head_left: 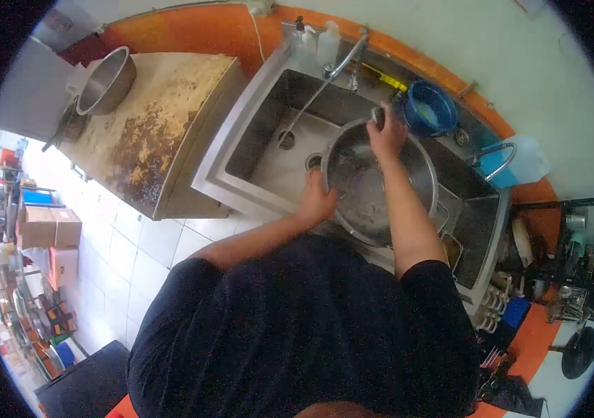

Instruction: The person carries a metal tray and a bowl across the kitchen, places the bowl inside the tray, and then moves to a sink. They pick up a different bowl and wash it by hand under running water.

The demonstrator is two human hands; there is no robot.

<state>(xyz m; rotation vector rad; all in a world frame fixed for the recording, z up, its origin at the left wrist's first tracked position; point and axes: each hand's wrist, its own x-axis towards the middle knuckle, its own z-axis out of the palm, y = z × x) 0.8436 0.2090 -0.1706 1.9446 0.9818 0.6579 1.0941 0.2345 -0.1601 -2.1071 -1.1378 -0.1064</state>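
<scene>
A large round metal basin (363, 202) rests tilted over the sink, with some water or wet streaks inside. My left hand (316, 198) grips its left rim. At the far rim, my right hand (387, 136) is closed around a small dark pad (378, 117) pressed against the metal; its exact kind is hard to make out. To the left, water runs from the curved faucet (342, 68) into the left bowl of the steel sink (241, 125). Just right of my right hand stands a blue bucket (443, 124).
Pump bottles (328, 43) stand behind the sink. A second faucet (503, 164) and a translucent jug (530, 160) are at the right. On the worn table (164, 90) at left sits another metal bowl (112, 87). Cardboard boxes (49, 228) stand farther left.
</scene>
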